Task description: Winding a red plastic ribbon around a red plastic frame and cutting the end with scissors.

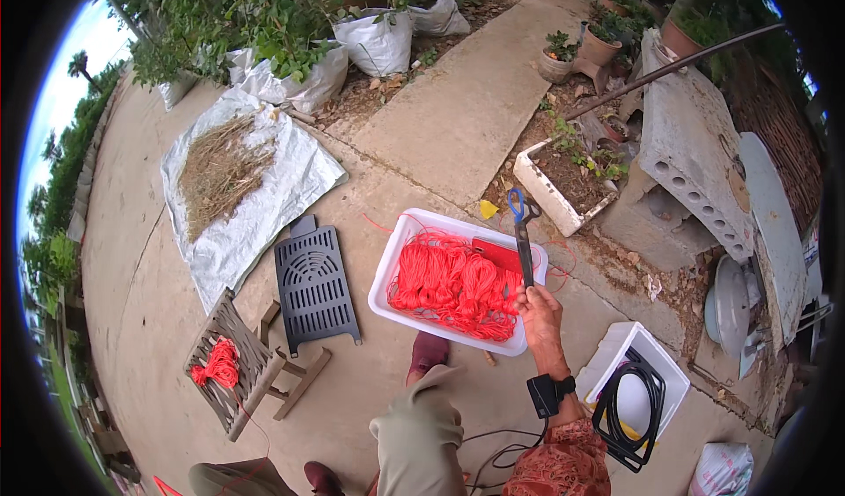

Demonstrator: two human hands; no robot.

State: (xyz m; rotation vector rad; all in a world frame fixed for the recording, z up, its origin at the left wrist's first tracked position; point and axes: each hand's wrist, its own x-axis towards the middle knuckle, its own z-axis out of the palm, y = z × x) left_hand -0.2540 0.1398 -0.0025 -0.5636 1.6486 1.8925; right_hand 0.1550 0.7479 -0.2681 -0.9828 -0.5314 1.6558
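Note:
My right hand (540, 317) is closed around the blade end of a pair of scissors (525, 236), whose blue handles point up and away from me. The scissors stand over the right rim of a white plastic tub (384, 281). Inside the tub lie several bundles of red cord (456, 280), with a flat red rectangular thing (497, 254) at their far right. Loose red strands trail over the rim. Another red cord bundle (218, 364) rests on a small folding stool (246, 342) at the left, one strand running down toward my legs. My left hand is out of the picture.
A dark slotted plastic panel (319, 282) lies between stool and tub. Beyond it is a white sheet (299, 179) with dry stalks. To my right stands a white box (673, 382) with a coiled black cable (651, 399). Planters and a concrete slab (691, 144) line the right.

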